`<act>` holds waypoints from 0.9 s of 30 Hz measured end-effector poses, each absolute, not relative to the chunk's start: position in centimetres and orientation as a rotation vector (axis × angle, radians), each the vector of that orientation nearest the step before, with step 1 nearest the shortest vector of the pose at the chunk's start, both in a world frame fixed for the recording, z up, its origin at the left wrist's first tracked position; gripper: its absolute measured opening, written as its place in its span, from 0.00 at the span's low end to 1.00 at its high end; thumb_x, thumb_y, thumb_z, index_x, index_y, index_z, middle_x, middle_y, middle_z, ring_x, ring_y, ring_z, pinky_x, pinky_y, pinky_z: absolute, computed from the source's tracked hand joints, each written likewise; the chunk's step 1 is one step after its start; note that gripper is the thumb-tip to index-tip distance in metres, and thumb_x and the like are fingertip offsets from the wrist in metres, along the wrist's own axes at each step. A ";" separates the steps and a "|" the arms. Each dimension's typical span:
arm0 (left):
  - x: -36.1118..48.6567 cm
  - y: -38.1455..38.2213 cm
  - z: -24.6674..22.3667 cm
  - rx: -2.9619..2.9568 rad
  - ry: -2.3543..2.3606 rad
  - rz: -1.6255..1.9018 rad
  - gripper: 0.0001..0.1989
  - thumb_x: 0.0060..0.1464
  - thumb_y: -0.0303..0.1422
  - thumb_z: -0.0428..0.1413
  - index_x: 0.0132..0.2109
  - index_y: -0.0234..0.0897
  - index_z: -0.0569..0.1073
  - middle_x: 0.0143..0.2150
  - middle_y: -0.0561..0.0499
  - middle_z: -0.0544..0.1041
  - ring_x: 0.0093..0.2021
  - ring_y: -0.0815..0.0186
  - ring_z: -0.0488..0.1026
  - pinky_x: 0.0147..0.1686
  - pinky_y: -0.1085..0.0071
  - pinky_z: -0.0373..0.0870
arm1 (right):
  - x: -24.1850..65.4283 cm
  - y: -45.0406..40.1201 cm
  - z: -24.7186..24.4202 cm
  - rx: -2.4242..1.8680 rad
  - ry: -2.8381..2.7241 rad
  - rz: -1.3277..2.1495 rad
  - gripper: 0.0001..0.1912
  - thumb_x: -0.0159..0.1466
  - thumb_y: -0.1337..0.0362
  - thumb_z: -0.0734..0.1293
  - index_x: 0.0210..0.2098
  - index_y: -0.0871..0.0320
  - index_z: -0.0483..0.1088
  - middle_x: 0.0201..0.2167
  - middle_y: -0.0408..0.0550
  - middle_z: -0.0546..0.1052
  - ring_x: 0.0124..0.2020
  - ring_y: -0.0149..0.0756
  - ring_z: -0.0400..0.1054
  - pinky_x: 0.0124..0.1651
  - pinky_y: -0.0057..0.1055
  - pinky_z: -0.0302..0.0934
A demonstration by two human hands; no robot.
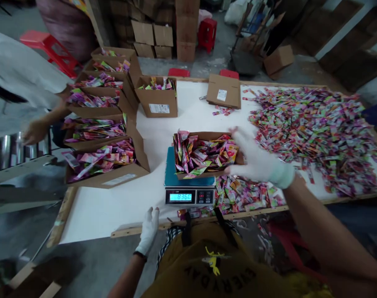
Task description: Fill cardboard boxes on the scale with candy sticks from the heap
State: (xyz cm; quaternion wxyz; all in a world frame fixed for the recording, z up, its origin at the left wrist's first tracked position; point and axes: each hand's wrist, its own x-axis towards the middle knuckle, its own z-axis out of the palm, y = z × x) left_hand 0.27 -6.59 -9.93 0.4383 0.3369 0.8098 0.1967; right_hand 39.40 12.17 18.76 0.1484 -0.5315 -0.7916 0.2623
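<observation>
A cardboard box (193, 176) full of small colourful packets (203, 153) stands on a digital scale (190, 195), whose display reads about 8360. My right hand (256, 159), in a white glove, is at the right end of this box. Its thumb and fingers are spread across that end, slightly blurred; whether they press on the cardboard I cannot tell. At the table's front edge, left of the scale, my left hand (149, 229) wears a white glove too. Its fingers are stretched out and hold nothing.
Several packet-filled boxes (120, 180) line the table's left side, with another box (160, 101) behind. A large packet heap (315, 132) covers the right. Flattened cardboard (224, 89) lies at the back. A co-worker's hand (36, 130) is near a roller conveyor (19, 151).
</observation>
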 end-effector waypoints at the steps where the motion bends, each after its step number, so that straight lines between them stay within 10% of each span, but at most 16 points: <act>1: 0.7 -6.7 -10.1 0.819 2.004 0.455 0.29 0.66 0.47 0.47 0.65 0.32 0.70 0.70 0.30 0.71 0.73 0.46 0.66 0.73 0.55 0.59 | 36.6 12.5 18.7 -1.531 -2.357 0.876 0.64 0.56 0.38 0.79 0.81 0.51 0.48 0.81 0.62 0.44 0.75 0.68 0.56 0.72 0.61 0.59; 4: 1.5 -6.7 -10.5 0.794 1.966 0.387 0.31 0.66 0.47 0.46 0.67 0.30 0.67 0.72 0.30 0.69 0.75 0.47 0.64 0.74 0.57 0.57 | 30.2 14.1 17.1 -1.584 -2.430 1.048 0.53 0.65 0.41 0.73 0.80 0.50 0.51 0.82 0.62 0.43 0.74 0.68 0.59 0.72 0.56 0.59; 10: 2.0 -6.9 -10.7 0.793 1.934 0.356 0.31 0.65 0.44 0.46 0.66 0.27 0.68 0.74 0.30 0.68 0.76 0.50 0.63 0.74 0.60 0.57 | 26.6 17.0 13.4 -1.562 -2.376 0.791 0.17 0.73 0.62 0.62 0.54 0.60 0.80 0.60 0.52 0.73 0.54 0.40 0.76 0.66 0.36 0.66; 24: 2.4 -7.1 -11.7 0.740 1.977 0.372 0.27 0.64 0.45 0.47 0.62 0.34 0.72 0.68 0.34 0.75 0.71 0.49 0.69 0.70 0.58 0.64 | 42.8 13.2 24.0 -1.656 -1.617 0.370 0.16 0.65 0.49 0.71 0.39 0.54 0.79 0.30 0.51 0.79 0.28 0.42 0.74 0.34 0.45 0.73; 27: 2.3 -7.0 -12.0 0.759 1.960 0.394 0.26 0.63 0.44 0.48 0.61 0.33 0.72 0.68 0.33 0.75 0.70 0.49 0.70 0.70 0.58 0.64 | 48.4 12.4 24.5 -1.886 -1.634 0.082 0.20 0.65 0.42 0.72 0.43 0.53 0.79 0.34 0.58 0.80 0.35 0.48 0.77 0.42 0.53 0.73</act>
